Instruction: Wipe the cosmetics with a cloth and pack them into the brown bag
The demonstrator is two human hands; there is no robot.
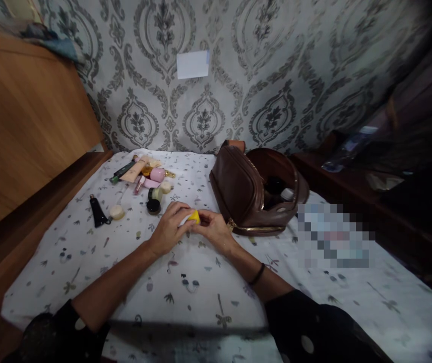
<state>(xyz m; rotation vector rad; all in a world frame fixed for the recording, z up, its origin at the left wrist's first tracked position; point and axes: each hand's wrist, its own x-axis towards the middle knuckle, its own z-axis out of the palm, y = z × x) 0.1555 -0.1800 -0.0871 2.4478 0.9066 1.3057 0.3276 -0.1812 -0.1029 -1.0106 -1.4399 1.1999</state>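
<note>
Between my two hands is a small container with a yellow part and a whitish part; its exact kind does not show. My left hand is closed around its left side. From the right, the fingers of my right hand pinch the yellow end. To the right of the hands stands a brown toiletry bag, unzipped, with a few dark and white items inside. Just beyond my left hand sit a black-lidded jar and a pale green jar.
Further back left lie a beige tube, a pink bottle and other cosmetics. A black tube and a cream round jar lie left. A blurred-out item is at right, a plastic bottle beyond. A wooden cabinet borders the left.
</note>
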